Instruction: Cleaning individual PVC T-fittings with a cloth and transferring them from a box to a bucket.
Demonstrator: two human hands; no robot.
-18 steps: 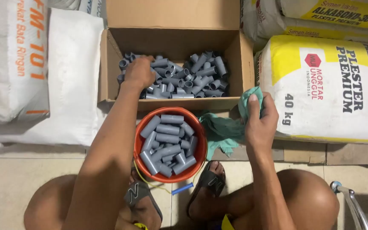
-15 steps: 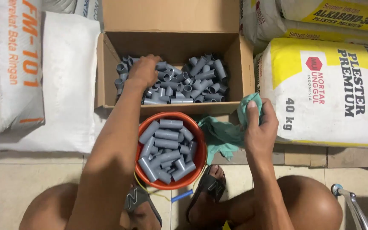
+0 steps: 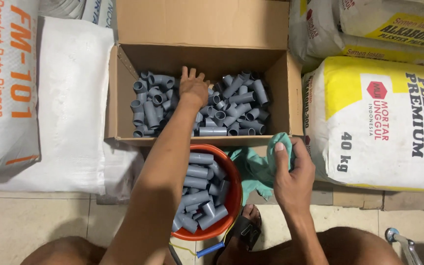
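An open cardboard box [image 3: 119,105] holds several grey plastic pipe fittings [image 3: 236,105]. My left hand [image 3: 193,88] reaches into the middle of the box, fingers spread flat over the fittings, with nothing seen in its grasp. In front of the box stands an orange bucket [image 3: 232,194] with several more grey fittings [image 3: 199,189] inside; my left forearm crosses over it. My right hand [image 3: 290,169] is to the right of the bucket, closed on a teal cloth [image 3: 256,167] that hangs down toward the floor.
Large white sacks [image 3: 50,108] lie to the left of the box, and yellow-and-white mortar sacks [image 3: 384,118] are stacked to the right. My knees and a black sandal [image 3: 244,230] show at the bottom, over a tiled floor [image 3: 25,221]. A metal piece [image 3: 403,240] shows at bottom right.
My left hand has slid from the left part of the box toward the middle, and its fingers have spread. My right hand keeps hold of the teal cloth, almost unmoved.
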